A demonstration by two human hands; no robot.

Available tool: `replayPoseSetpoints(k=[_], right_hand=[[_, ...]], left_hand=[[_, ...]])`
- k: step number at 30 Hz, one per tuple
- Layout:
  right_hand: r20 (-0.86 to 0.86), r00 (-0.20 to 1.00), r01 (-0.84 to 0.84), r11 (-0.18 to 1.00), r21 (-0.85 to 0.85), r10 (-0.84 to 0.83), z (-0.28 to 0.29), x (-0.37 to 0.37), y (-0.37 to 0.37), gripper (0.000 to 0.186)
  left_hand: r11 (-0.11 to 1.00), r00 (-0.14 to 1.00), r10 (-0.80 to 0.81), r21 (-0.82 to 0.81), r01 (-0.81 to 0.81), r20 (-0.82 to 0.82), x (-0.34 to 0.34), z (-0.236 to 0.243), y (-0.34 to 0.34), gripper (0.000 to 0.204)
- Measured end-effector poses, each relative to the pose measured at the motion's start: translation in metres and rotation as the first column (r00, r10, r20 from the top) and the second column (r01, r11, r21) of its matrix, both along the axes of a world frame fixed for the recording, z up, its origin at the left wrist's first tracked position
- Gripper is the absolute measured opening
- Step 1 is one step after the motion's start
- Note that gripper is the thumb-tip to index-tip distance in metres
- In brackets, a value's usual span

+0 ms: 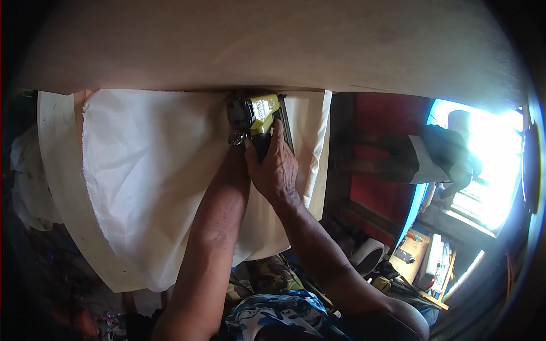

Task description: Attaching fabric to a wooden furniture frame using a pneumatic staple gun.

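Note:
My right hand (277,173) is wrapped round the black grip of a yellow-green and black staple gun (263,113), its forefinger lying up along the tool. The gun's upper end is close to the seam under a large beige panel (284,51). My left forearm (219,210) reaches up to the same place, with a wristwatch (237,137) at the wrist. The left hand itself is hidden behind the gun and in shadow, so its fingers do not show. White fabric (153,170) with a frayed left edge hangs below the panel, partly creased, over a pale wooden frame (60,165).
At the right, a person (438,156) is near a bright opening (503,193). A red panel (378,142) stands between. Lower right, a wooden surface (414,250) holds several items, beside a grey curved object (368,254). Pale cloth (31,182) bunches at the far left.

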State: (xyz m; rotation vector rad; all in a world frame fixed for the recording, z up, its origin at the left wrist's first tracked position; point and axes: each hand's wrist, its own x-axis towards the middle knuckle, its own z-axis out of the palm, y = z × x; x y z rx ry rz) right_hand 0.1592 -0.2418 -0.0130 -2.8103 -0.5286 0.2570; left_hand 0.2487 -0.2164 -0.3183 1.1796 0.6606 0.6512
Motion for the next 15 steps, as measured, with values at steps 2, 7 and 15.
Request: replayPoseSetpoints(k=[2,7,15], right_hand=[[0.018,1.0,0.006,1.0,-0.013,-0.006,-0.002,0.004,-0.007,0.078],[0.002,0.999,0.04,0.999,0.033,-0.04,-0.001,-0.002,0.013,0.077],[0.097,0.987,0.128,0.992,-0.02,-0.126,-0.01,0.017,-0.008,0.076]], left_hand=[[0.996,0.999,0.029,-0.082,-0.033,-0.04,0.003,0.003,-0.011,0.056],[0.928,0.988,0.129,0.363,-0.088,-0.089,-0.01,0.019,0.026,0.067],[0.853,0.991,0.085,0.521,-0.02,-0.1,-0.02,0.15,0.022,0.037]])
